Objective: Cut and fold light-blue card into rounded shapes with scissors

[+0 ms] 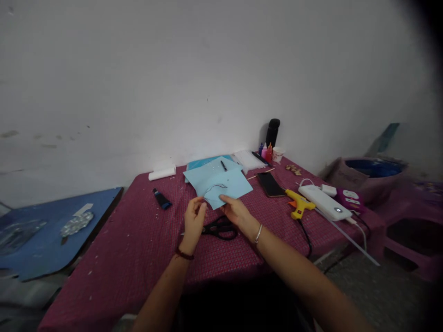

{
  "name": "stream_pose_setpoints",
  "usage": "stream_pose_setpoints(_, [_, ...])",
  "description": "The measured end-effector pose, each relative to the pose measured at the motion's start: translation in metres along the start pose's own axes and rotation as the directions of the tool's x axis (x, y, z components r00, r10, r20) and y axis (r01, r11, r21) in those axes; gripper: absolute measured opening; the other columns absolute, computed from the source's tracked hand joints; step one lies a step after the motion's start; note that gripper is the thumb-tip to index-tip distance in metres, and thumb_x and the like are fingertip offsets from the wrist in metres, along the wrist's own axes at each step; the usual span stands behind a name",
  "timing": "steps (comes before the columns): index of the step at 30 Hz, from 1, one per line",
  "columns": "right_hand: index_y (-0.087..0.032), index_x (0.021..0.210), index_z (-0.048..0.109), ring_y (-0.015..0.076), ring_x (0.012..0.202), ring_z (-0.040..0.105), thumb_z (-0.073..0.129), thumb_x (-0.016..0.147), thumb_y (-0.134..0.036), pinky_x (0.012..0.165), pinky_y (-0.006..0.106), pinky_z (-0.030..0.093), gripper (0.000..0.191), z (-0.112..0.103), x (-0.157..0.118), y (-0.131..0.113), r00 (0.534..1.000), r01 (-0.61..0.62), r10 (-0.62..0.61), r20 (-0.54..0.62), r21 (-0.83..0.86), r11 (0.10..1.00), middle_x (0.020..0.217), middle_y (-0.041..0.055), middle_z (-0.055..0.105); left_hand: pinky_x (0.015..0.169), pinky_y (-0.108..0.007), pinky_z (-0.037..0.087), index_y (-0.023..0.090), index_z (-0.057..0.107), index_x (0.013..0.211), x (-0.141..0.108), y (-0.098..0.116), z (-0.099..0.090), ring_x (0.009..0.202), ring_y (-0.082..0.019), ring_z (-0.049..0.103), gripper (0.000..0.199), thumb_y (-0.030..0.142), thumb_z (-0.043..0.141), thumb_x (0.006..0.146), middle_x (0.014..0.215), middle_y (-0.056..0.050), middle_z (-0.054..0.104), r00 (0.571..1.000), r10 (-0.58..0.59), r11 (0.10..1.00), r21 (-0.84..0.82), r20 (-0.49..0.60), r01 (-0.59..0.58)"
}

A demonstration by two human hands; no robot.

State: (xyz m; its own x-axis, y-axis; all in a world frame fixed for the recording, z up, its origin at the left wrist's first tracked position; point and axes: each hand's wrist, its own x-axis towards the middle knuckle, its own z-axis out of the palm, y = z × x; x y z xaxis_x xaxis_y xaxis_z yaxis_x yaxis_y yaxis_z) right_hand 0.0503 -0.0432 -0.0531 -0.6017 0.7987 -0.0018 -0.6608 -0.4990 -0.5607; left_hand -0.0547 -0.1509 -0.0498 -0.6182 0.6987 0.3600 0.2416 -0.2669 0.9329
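Note:
Between my two hands is a light blue sheet of paper [238, 183] with a dark curved outline drawn near its left corner. My left hand [194, 216] pinches that left corner between thumb and fingers. My right hand [237, 213] grips the near edge, thumb on top. Below the paper, black-handled scissors [221, 228] lie on the table, partly covered by my left hand and wrist. Behind the held sheet rests another light blue paper [197, 176] with a black pen [224, 166] on it.
A red checked cloth covers the table [131, 240]. On the right are a phone [270, 184], a yellow glue gun [300, 204] with its cord, and a white power bank [323, 202]. Small bottles [266, 152] stand at the back. A dark blue tube [162, 199] lies left.

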Motion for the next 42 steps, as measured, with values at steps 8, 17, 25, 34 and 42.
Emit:
stream_pose_setpoints(8, [-0.020, 0.102, 0.065, 0.0189, 0.081, 0.067, 0.078, 0.058, -0.012, 0.068, 0.030, 0.057, 0.047, 0.009, -0.013, 0.004, 0.995, -0.009, 0.023, 0.094, -0.147, 0.989, 0.095, 0.0029, 0.074, 0.050, -0.019, 0.041, 0.016, 0.056, 0.090, 0.010, 0.005, -0.008, 0.051, -0.007, 0.052, 0.030, 0.037, 0.068, 0.072, 0.063, 0.004, 0.057, 0.978, -0.211, 0.938, -0.280, 0.011, 0.205])
stream_pose_setpoints(17, [-0.019, 0.097, 0.066, 0.0167, 0.071, 0.066, 0.081, 0.059, -0.018, 0.062, 0.028, 0.057, 0.041, 0.009, -0.016, 0.004, 0.995, -0.046, 0.060, 0.078, -0.177, 0.983, 0.092, 0.0027, 0.074, 0.047, -0.019, 0.037, 0.014, 0.058, 0.069, 0.007, 0.005, -0.007, 0.048, -0.007, 0.050, 0.025, 0.035, 0.072, 0.066, 0.056, 0.004, 0.057, 0.953, -0.289, 0.916, -0.264, 0.089, 0.302])
stream_pose_setpoints(25, [-0.019, 0.092, 0.068, 0.0181, 0.074, 0.067, 0.078, 0.065, -0.023, 0.058, 0.030, 0.058, 0.028, 0.000, -0.009, 0.004, 0.995, -0.068, 0.082, 0.052, -0.224, 0.972, 0.091, 0.0027, 0.074, 0.061, -0.029, 0.050, 0.014, 0.057, 0.071, 0.012, 0.002, -0.016, 0.061, -0.015, 0.063, 0.030, 0.036, 0.076, 0.062, 0.069, -0.003, 0.066, 0.926, -0.351, 0.905, -0.206, 0.138, 0.373])
stream_pose_setpoints(34, [-0.017, 0.091, 0.069, 0.0166, 0.062, 0.066, 0.083, 0.058, -0.021, 0.049, 0.026, 0.057, 0.036, -0.004, -0.010, 0.009, 0.981, -0.128, 0.165, 0.097, -0.309, 0.943, 0.083, 0.0025, 0.074, 0.059, -0.023, 0.044, 0.019, 0.046, 0.061, 0.010, -0.004, -0.008, 0.054, -0.010, 0.053, 0.025, 0.028, 0.067, 0.068, 0.056, 0.006, 0.053, 0.980, -0.198, 0.975, -0.110, -0.017, 0.195])
stream_pose_setpoints(42, [-0.012, 0.076, 0.069, 0.0123, 0.048, 0.064, 0.064, 0.076, -0.055, 0.041, 0.017, 0.047, 0.044, -0.006, -0.020, -0.013, 0.692, -0.271, 0.656, 0.301, -0.734, 0.623, 0.066, 0.0095, 0.073, 0.054, -0.020, 0.034, 0.019, 0.051, 0.067, 0.017, -0.013, -0.019, 0.052, -0.009, 0.044, 0.012, 0.021, 0.063, 0.069, 0.057, 0.008, 0.047, 0.990, -0.069, 0.992, 0.093, -0.125, 0.081])
